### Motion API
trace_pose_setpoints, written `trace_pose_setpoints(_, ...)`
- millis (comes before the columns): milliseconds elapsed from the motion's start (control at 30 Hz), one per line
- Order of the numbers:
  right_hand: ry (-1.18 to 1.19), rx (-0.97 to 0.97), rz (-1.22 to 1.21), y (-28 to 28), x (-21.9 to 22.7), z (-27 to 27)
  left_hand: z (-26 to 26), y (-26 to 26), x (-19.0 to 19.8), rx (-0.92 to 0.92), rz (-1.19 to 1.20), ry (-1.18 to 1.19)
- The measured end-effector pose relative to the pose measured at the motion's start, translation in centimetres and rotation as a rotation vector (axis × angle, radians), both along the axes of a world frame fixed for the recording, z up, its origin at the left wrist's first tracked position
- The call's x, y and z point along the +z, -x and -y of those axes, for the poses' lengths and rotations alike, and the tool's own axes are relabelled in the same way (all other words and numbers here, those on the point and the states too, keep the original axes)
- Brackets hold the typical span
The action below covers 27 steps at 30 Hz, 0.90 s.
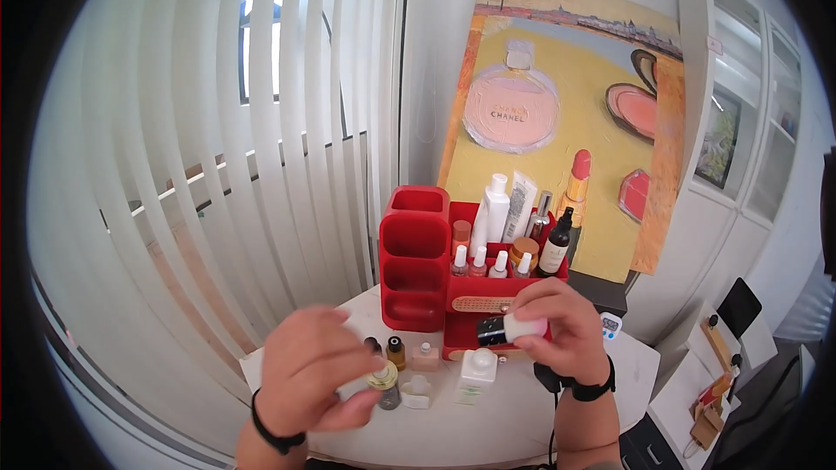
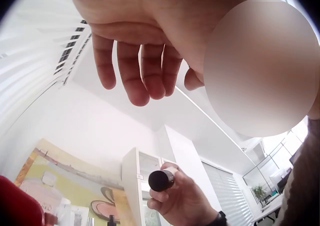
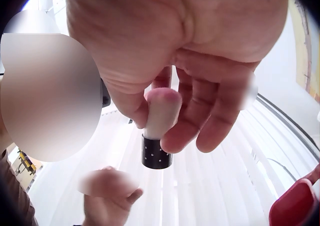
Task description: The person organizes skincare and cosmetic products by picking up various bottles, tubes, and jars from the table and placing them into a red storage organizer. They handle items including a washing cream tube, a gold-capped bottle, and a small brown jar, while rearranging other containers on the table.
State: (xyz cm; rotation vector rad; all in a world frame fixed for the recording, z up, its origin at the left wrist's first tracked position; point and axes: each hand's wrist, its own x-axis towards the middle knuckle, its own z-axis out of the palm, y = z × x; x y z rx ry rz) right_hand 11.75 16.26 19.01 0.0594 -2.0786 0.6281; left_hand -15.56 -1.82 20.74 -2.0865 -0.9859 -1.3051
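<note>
My right hand (image 1: 562, 324) pinches a short makeup brush (image 3: 163, 115) by its white, pink-tipped bristles. Its black handle, dotted with small shiny studs, points left in the head view. Thumb on one side and fingers on the other hold the brush clear of the table. Opposite it, my left hand (image 1: 318, 372) holds nothing, its fingers loosely bent in the left wrist view. In the head view it overlaps a bottle with a yellowish top (image 1: 384, 383). Beside that stand a clear bottle (image 1: 417, 392), a small amber bottle (image 1: 396, 351) and a pink bottle (image 1: 426, 355).
A red organizer (image 1: 414, 257) stands behind, its left column of compartments bare and its right side full of bottles and tubes. A white bottle (image 1: 476, 376) stands before it on the white table (image 1: 514, 435). A painting (image 1: 557, 122) leans behind; a small timer (image 1: 610, 325) sits right.
</note>
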Motion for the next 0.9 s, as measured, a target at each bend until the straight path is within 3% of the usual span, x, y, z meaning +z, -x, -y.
trace_pose_setpoints(67,0.021,0.007,0.052,0.8,0.2,0.8,-2.2,-1.0,1.6,0.003,-0.018,0.002)
trace_pose_setpoints(133,0.204,0.152,-0.136,2.1,-0.2,1.3,-3.3,-0.8,1.7,0.001,-0.03,0.026)
trace_pose_setpoints(267,0.294,0.12,-0.224,1.9,-1.1,0.0,-3.8,1.1,0.2,0.044,0.01,0.111)
trace_pose_setpoints(300,0.17,0.018,-0.142,1.2,-1.9,-1.6,-3.8,1.8,-0.2,0.061,0.027,0.139)
trace_pose_setpoints(400,0.316,0.053,-0.192,1.5,-1.6,-1.4,-3.6,2.4,-0.9,0.084,0.073,0.215)
trace_pose_setpoints(667,0.383,-0.08,-0.329,2.6,-2.6,-2.9,-4.9,2.3,-0.8,0.053,-0.066,0.71)
trace_pose_setpoints(833,0.429,-0.161,-0.368,2.4,-2.2,-3.0,-3.9,4.0,-3.3,0.08,-0.053,0.72)
trace_pose_setpoints(900,0.446,-0.073,-0.388,2.6,-1.9,-3.0,-2.7,4.3,-5.6,0.089,0.12,0.715)
